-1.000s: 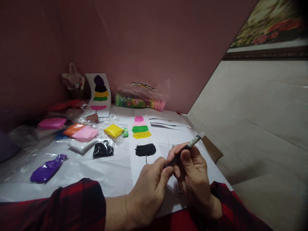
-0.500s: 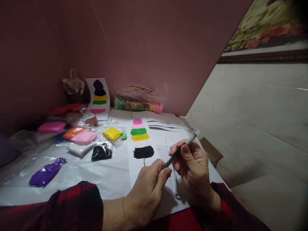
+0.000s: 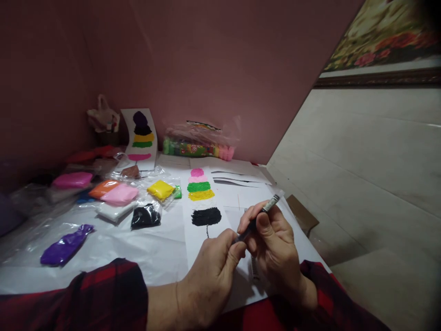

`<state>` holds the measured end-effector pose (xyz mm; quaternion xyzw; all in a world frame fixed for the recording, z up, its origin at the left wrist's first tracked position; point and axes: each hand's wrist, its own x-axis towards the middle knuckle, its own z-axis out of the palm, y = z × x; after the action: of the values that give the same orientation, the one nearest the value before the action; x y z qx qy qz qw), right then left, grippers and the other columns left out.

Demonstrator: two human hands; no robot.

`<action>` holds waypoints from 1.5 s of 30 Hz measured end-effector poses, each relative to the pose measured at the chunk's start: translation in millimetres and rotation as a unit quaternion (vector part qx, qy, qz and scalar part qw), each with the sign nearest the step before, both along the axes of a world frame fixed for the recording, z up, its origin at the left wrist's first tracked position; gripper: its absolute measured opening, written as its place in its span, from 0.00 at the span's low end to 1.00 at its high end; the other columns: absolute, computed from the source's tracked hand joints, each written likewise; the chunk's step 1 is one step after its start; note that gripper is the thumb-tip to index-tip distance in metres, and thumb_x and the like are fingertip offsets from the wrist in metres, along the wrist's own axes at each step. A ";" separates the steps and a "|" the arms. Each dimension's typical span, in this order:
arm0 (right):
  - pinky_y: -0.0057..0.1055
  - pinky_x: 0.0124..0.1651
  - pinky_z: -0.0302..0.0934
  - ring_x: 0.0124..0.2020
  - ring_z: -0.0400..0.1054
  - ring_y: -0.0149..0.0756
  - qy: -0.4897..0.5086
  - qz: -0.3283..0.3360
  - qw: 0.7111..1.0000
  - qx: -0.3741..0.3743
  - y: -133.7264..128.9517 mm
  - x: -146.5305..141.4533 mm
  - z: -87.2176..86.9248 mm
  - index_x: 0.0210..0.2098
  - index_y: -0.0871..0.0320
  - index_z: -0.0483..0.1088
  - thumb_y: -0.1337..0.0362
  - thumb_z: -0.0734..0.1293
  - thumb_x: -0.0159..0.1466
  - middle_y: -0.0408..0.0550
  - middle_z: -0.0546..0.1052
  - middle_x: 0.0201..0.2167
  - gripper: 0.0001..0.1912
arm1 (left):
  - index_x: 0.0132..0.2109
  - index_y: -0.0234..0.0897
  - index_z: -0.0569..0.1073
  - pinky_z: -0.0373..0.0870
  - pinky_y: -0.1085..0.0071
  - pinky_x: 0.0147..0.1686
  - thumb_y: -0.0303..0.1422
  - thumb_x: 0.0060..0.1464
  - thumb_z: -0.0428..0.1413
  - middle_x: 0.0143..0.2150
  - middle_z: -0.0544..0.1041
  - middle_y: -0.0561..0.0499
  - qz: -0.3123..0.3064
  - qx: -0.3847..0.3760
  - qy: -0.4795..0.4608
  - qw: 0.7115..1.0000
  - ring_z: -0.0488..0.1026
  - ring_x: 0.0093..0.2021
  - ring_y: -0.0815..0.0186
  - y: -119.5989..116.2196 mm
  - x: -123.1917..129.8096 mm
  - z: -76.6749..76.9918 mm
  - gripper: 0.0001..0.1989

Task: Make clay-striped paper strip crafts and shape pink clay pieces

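A dark pen (image 3: 255, 223) with a pale printed label and a clear end slants up to the right between my hands. My left hand (image 3: 214, 269) is closed around its lower end, thumb pressed on top. My right hand (image 3: 277, 241) pinches the barrel higher up, near the label. Under my right hand lies a slim ribbed black-and-white stick (image 3: 254, 267), partly hidden. Just beyond my hands is a white paper strip (image 3: 196, 248) bearing pink, green, yellow and black patches of clay, with a thin dark line below the black one.
Bagged clay in several colours lies left, including a purple packet (image 3: 65, 246), a black packet (image 3: 146, 216) and a yellow packet (image 3: 160, 189). A similar picture (image 3: 151, 158) leans at the back beside a plastic-wrapped clay pack (image 3: 200, 149). Wall stands behind and right.
My right hand has slid slightly left and down along with the pen's upper end, closer to my left hand. The ribbed stick is now more covered.
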<state>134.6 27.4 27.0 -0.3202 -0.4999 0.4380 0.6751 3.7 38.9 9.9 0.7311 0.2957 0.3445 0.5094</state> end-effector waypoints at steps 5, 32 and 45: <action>0.20 0.17 0.50 0.14 0.54 0.22 -0.009 -0.006 1.000 0.021 -2.8 -3.0 -2.6 0.32 0.55 0.66 0.57 0.63 0.67 0.40 0.73 0.25 0.10 | 0.34 0.35 0.67 0.54 0.70 0.28 0.42 0.63 0.42 0.26 0.65 0.54 -0.008 0.013 -0.009 1.000 0.59 0.26 0.68 1.8 -0.3 -0.9 0.18; 0.26 0.21 0.50 0.24 0.60 0.28 -0.186 -0.140 0.970 0.075 9.1 7.1 -17.1 0.31 0.58 0.71 0.61 0.60 0.69 0.45 0.71 0.28 0.13 | 0.46 0.27 0.70 0.61 0.64 0.29 0.25 0.56 0.46 0.31 0.77 0.34 0.308 0.301 0.547 0.718 0.75 0.32 0.49 117.6 -72.0 57.5 0.13; 0.23 0.17 0.51 0.18 0.56 0.26 -0.228 -0.166 0.959 -0.021 16.3 10.4 -20.8 0.32 0.57 0.70 0.55 0.61 0.67 0.41 0.68 0.23 0.14 | 0.45 0.34 0.74 0.63 0.64 0.34 0.24 0.56 0.47 0.40 0.78 0.36 0.229 0.277 0.577 0.733 0.74 0.41 0.51 100.6 -66.0 65.7 0.14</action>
<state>145.0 43.7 6.2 -0.5038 -0.5711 0.2459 0.5997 -62.3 139.5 75.6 0.8084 0.5827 0.0291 -0.0782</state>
